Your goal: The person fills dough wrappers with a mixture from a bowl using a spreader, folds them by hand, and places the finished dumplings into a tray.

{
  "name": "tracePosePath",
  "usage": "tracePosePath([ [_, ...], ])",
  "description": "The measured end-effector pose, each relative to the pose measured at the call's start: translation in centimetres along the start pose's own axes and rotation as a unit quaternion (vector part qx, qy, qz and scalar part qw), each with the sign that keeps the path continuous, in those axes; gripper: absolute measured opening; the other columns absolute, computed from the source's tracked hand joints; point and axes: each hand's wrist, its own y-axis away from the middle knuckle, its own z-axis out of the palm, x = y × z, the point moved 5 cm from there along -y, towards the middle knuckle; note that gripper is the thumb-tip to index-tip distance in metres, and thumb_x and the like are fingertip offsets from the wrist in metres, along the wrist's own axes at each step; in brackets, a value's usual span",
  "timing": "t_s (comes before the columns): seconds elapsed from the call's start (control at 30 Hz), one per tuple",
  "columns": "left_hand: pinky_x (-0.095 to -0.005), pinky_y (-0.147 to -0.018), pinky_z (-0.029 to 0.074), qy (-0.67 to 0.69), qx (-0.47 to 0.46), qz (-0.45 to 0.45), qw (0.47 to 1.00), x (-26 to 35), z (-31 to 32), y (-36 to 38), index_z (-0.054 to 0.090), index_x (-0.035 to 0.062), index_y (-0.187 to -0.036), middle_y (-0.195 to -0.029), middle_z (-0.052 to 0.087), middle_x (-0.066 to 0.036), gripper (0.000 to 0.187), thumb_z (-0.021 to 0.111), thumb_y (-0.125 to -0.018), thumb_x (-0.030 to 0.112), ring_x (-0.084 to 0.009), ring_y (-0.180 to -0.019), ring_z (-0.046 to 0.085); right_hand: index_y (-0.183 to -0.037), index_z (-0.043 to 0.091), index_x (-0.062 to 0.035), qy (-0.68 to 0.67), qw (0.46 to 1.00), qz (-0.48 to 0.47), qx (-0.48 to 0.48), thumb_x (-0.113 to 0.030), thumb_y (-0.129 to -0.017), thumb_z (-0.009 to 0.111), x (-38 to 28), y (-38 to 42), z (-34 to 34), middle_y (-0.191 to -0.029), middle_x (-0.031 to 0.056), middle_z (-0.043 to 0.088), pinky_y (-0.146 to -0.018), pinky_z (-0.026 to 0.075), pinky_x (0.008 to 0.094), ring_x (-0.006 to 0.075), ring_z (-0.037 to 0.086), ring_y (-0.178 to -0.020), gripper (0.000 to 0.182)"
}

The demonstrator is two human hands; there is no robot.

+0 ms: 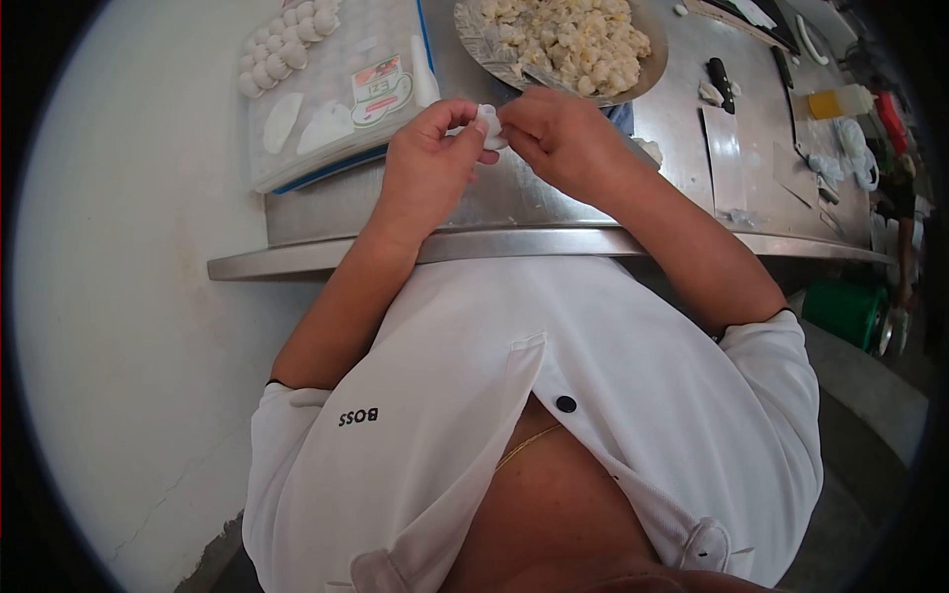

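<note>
A small white dumpling is pinched between my hands above the near part of the steel table. The fingers and thumb of my left hand close round its left side. My right hand presses its right edge with fingertips drawn together. Just beyond my hands stands a wide metal bowl of pale, chunky filling, with a flat metal blade at its near rim. Left of my hands, rows of white dumplings and flat white wrappers lie on a plastic-covered tray.
A broad blade with a black handle lies on the right of the table, beside white scraps. Farther right are a yellow bottle and a plastic bag. A green bin stands below; a white wall bounds the left.
</note>
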Motion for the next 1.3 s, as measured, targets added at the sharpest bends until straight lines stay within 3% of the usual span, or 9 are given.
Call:
tracePosePath([
  [0.17, -0.0214, -0.055, 0.048, -0.008, -0.009, -0.011, 1.000, 0.3, 0.2, 0.1, 0.058, -0.0036, -0.112, -0.090, 0.066, -0.006, 0.023, 0.060, -0.092, 0.009, -0.0143, -0.076, 0.069, -0.101, 0.066, -0.0029, -0.055, 0.996, 0.076, 0.011, -0.007, -0.085, 0.065, -0.5, -0.1, -0.5, -0.086, 0.0120, 0.064, -0.070, 0.051, 0.0364, 0.0294, 0.064, -0.079, 0.017],
  [0.27, -0.0216, -0.055, 0.048, -0.014, -0.021, -0.009, 1.000, 0.0, 0.2, 0.1, 0.058, -0.0031, -0.111, -0.091, 0.065, -0.006, 0.022, 0.059, -0.093, 0.009, -0.0142, -0.076, 0.069, -0.102, 0.066, -0.0030, -0.016, 1.000, 0.013, 0.021, -0.008, -0.086, 0.064, 0.4, 0.0, 0.0, -0.086, 0.0119, 0.064, -0.071, 0.051, 0.0353, 0.0284, 0.064, -0.079, 0.017],
  [0.7, -0.0213, -0.056, 0.048, -0.034, -0.007, 0.009, 0.999, 0.4, 0.4, 0.2, 0.059, -0.0015, -0.110, -0.092, 0.065, -0.006, 0.020, 0.058, -0.094, 0.010, -0.0130, -0.076, 0.068, -0.101, 0.067, -0.0018, -0.012, 0.999, 0.014, 0.042, -0.009, -0.087, 0.063, 0.2, -0.1, -0.3, -0.090, 0.0128, 0.065, -0.071, 0.052, 0.0338, 0.0271, 0.065, -0.080, 0.016],
  [0.8, -0.0223, -0.057, 0.049, -0.037, 0.009, 0.014, 0.999, 0.6, 0.2, 0.4, 0.057, -0.0017, -0.113, -0.094, 0.065, -0.007, 0.023, 0.055, -0.096, 0.012, -0.0147, -0.078, 0.068, -0.102, 0.066, -0.0011, -0.047, 0.998, 0.032, 0.014, -0.010, -0.087, 0.063, 0.6, -0.2, -0.4, -0.090, 0.0104, 0.066, -0.070, 0.051, 0.0309, 0.0215, 0.065, -0.080, 0.017],
  [0.87, -0.0235, -0.059, 0.050, -0.033, 0.033, 0.022, 0.999, 0.8, -0.2, 0.4, 0.057, -0.0020, -0.115, -0.096, 0.065, -0.008, 0.025, 0.052, -0.098, 0.015, -0.0166, -0.079, 0.069, -0.102, 0.067, -0.0007, -0.174, 0.974, 0.143, -0.009, -0.010, -0.088, 0.064, 1.3, -0.4, -0.6, -0.090, 0.0066, 0.066, -0.070, 0.050, 0.0273, 0.0144, 0.064, -0.082, 0.017],
  [0.97, -0.0278, -0.062, 0.051, 0.163, -0.033, -0.072, 0.984, -0.1, -0.5, -0.2, 0.055, -0.0027, -0.117, -0.101, 0.065, -0.011, 0.032, 0.045, -0.101, 0.023, -0.0218, -0.085, 0.069, -0.102, 0.067, -0.0008, -0.263, 0.945, 0.189, -0.029, -0.010, -0.089, 0.064, 1.3, -0.4, -0.5, -0.085, 0.0026, 0.064, -0.068, 0.050, 0.0258, 0.0102, 0.062, -0.079, 0.017],
  [1.03, -0.0317, -0.064, 0.052, 0.314, -0.160, -0.159, 0.922, -0.5, 0.8, 0.0, 0.056, -0.0030, -0.117, -0.105, 0.064, -0.013, 0.038, 0.039, -0.103, 0.029, -0.0256, -0.090, 0.068, -0.100, 0.069, -0.0008, -0.274, 0.950, 0.149, -0.006, -0.013, -0.088, 0.062, 1.7, -0.3, 0.6, -0.085, 0.0058, 0.065, -0.068, 0.049, 0.0279, 0.0139, 0.062, -0.077, 0.019],
  [1.2, -0.0317, -0.067, 0.052, 0.329, -0.173, -0.151, 0.916, -1.3, 0.3, -0.4, 0.056, -0.0030, -0.118, -0.101, 0.064, -0.011, 0.038, 0.041, -0.103, 0.028, -0.0223, -0.086, 0.066, -0.100, 0.070, -0.0017, -0.274, 0.957, 0.095, -0.010, -0.017, -0.087, 0.061, 1.4, -0.5, -0.1, -0.084, 0.0071, 0.065, -0.069, 0.049, 0.0284, 0.0160, 0.062, -0.073, 0.022],
  [1.3, -0.0309, -0.067, 0.052, 0.320, -0.163, -0.140, 0.923, -1.1, 0.0, -0.5, 0.056, -0.0032, -0.118, -0.099, 0.064, -0.010, 0.037, 0.041, -0.103, 0.028, -0.0198, -0.081, 0.064, -0.103, 0.069, -0.0038, -0.325, 0.907, 0.236, -0.125, -0.012, -0.090, 0.063, 0.8, -0.4, -0.6, -0.081, 0.0011, 0.062, -0.066, 0.048, 0.0222, 0.0070, 0.059, -0.075, 0.016],
])
